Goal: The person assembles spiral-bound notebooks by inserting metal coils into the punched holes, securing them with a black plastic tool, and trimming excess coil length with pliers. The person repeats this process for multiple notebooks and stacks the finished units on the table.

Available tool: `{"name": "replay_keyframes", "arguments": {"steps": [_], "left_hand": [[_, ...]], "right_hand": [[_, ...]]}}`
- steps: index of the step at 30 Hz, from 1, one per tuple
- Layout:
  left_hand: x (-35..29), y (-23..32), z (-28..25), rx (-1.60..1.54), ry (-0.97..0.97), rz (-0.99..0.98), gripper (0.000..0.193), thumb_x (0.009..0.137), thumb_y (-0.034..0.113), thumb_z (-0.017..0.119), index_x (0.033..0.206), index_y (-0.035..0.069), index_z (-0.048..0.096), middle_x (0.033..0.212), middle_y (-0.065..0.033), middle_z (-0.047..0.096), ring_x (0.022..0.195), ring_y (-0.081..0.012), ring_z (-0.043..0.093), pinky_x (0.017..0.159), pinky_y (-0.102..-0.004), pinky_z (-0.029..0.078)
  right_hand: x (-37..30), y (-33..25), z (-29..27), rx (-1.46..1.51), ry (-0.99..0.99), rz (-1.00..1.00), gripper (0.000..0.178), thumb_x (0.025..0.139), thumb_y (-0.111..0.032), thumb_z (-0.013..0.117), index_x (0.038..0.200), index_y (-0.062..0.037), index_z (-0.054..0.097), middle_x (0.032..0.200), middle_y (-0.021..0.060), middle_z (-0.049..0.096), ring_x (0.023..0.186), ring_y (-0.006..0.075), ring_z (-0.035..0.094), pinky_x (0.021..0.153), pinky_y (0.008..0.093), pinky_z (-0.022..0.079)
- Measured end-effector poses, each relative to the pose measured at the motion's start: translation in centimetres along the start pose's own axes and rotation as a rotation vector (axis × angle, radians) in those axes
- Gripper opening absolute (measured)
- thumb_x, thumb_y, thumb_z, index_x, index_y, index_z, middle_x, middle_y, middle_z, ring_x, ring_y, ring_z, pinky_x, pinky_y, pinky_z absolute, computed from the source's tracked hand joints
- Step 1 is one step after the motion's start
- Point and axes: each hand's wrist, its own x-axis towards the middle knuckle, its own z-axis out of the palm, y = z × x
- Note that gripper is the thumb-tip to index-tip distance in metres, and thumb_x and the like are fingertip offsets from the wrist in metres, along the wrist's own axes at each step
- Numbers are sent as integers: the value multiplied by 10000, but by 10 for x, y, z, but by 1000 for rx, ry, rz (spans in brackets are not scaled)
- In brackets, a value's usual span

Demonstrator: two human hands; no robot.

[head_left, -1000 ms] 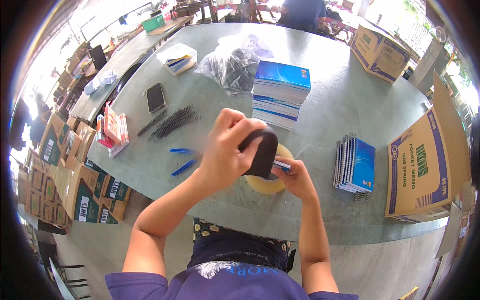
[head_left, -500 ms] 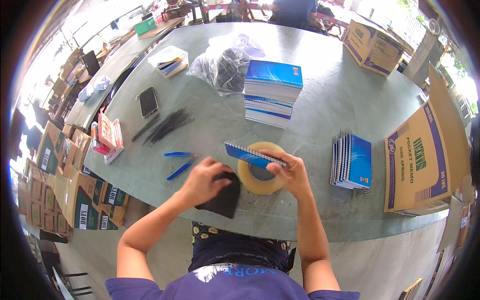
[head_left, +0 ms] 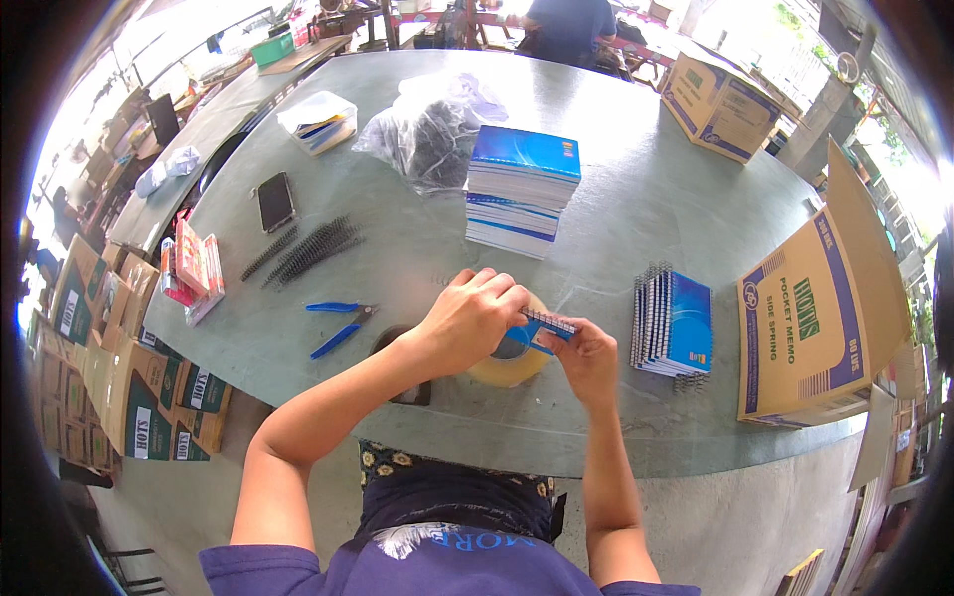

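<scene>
Over the table's near middle, my right hand (head_left: 584, 356) grips a small blue spiral notebook (head_left: 542, 324) by its right end, with the coil edge up. The fingers of my left hand (head_left: 475, 316) are closed on the notebook's left end at the coil; the fingertips are partly hidden. Beneath both hands lies a wide roll of clear yellowish tape (head_left: 507, 373). A dark flat piece (head_left: 412, 393) shows partly from under my left forearm. Left of it rest blue-handled nippers (head_left: 336, 330), and beyond them loose black spiral coils (head_left: 316, 250).
A tall stack of blue notebooks (head_left: 523, 194) stands ahead, beside a clear plastic bag (head_left: 427, 134) of dark contents. Bound notebooks (head_left: 686, 323) and an open carton (head_left: 810, 318) are at right. A phone (head_left: 275, 202) and small red packets (head_left: 195, 266) lie left. Another person (head_left: 568, 35) is far off.
My left hand has moved up and right from the dark flat piece to the notebook's coil end. The notebook has tilted and sits slightly lower in my right hand.
</scene>
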Motion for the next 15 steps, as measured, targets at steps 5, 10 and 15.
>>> {"name": "replay_keyframes", "arguments": {"steps": [5, 10, 15], "left_hand": [[11, 10, 13, -66, 123, 144, 280, 829, 211, 637, 1058, 52, 621, 1005, -111, 632, 968, -285, 583, 879, -414, 429], [24, 18, 27, -183, 82, 224, 221, 795, 151, 647, 984, 37, 637, 932, -126, 640, 927, -286, 587, 819, -390, 468], [25, 19, 37, -208, 104, 287, 155, 724, 52, 619, 874, 12, 632, 863, -129, 633, 859, -286, 581, 740, -343, 494]], "right_hand": [[-5, 22, -1, 57, 76, 13, 158, 818, -24, 669, 966, 28, 648, 860, 52, 687, 785, 101, 629, 701, 230, 496], [-6, 29, -2, -78, 136, -55, 148, 804, -56, 669, 938, 7, 660, 808, 66, 694, 756, 104, 643, 683, 249, 496], [-8, 16, 3, -265, 207, -158, 153, 784, -84, 679, 917, -10, 668, 776, 110, 685, 726, 145, 664, 660, 266, 498]]}}
